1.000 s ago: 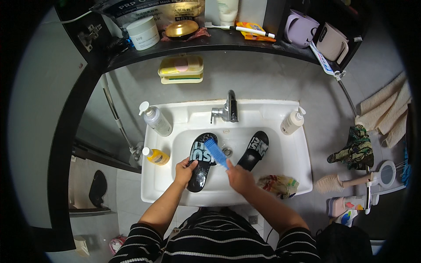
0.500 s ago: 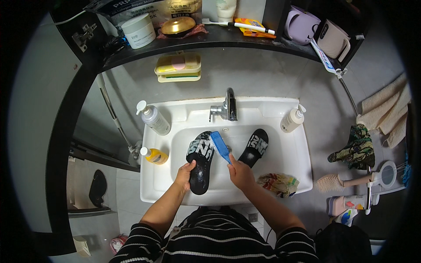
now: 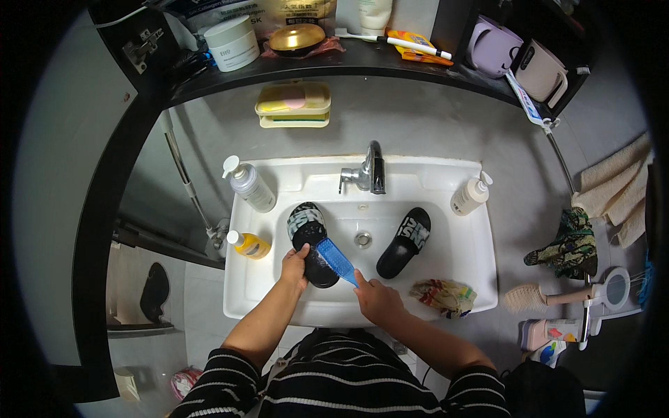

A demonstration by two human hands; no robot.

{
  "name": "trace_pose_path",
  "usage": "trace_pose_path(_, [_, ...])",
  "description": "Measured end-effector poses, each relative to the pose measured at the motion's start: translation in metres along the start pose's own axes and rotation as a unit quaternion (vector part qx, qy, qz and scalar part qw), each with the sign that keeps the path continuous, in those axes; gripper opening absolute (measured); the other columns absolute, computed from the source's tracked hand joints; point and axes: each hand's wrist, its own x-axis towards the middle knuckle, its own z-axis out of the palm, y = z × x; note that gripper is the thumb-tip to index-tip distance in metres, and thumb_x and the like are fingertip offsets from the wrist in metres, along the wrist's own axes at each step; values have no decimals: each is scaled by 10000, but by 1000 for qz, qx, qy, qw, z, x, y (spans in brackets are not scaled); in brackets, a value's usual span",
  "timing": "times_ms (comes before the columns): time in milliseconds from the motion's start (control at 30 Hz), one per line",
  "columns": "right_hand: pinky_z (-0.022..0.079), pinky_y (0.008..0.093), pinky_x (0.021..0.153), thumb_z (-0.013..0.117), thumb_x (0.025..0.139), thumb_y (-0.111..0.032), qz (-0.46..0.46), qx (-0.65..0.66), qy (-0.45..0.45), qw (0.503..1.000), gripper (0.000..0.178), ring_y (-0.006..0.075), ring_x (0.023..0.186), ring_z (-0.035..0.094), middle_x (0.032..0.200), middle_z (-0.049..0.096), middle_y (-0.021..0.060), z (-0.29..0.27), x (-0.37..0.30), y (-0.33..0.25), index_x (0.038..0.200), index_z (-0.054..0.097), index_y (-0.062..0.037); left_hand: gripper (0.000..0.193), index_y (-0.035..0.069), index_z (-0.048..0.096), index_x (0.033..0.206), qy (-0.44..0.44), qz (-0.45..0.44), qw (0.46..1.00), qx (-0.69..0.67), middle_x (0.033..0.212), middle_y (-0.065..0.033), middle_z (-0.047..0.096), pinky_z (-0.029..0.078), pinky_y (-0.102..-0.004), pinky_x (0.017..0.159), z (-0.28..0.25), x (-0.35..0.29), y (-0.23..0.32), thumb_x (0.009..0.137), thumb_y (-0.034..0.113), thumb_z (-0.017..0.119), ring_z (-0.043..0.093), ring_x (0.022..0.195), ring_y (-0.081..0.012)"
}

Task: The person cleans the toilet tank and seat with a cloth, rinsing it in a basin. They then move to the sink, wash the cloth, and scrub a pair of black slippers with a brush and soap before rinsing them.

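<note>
Over the left part of the white sink [image 3: 446, 279], my left hand [image 3: 295, 268] grips a black slide sandal [image 3: 322, 273] by its edge, thumb on top. The sandal's strap has pale lettering with some white foam on it. My right hand [image 3: 380, 299] is closed round the handle of a blue scrubbing brush [image 3: 336, 260], whose head lies against the sandal's footbed below the strap. The matching slide sandal [image 3: 404, 244] rests in the basin on the right, tilted, touched by neither hand. A crumpled patterned cloth [image 3: 444, 298] lies at the front right of the sink.
A chrome faucet [image 3: 369, 171] stands at the back, above the drain [image 3: 363, 240]. Pump bottles [image 3: 251, 187] [image 3: 470, 195] and a yellow bottle [image 3: 249, 245] sit on the rim. A dark shelf [image 3: 334, 68] overhangs. A hairbrush [image 3: 550, 295] and towels [image 3: 617, 184] hang at the right.
The brush has moved from beside the strap down onto the sandal's footbed. The held sandal has shifted and turned slightly leftward. My right hand has moved a little left and lower, uncovering the drain.
</note>
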Motion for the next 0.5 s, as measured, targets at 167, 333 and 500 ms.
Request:
trace_pose_path(167, [489,453,582,523,910,-275,32,17,109,993,423,356,640,598,778,599,176,28,46,13,1272,493,-59,493,90,348,1236,-8,97,992,84,1102,-137,549,512,-384,834,26,-20,-33,831,-62,584,582,948,-251])
trace_pose_path(333, [475,456,593,501,922,-273,1,51,35,998,403,364,664,597,765,588,194,29,17,12,1290,507,-111,535,88,339,1208,15,54,997,47,1063,-132,542,496,-346,838,32,-34,-7,766,-146,529,577,933,-227])
trace_pose_path(500, [467,475,596,518,911,-260,13,104,152,983,377,390,663,583,757,575,201,46,41,22,1263,535,-126,554,78,348,1223,-48,125,984,121,1048,-108,548,477,-334,838,25,-36,-39,756,-163,526,560,963,-220])
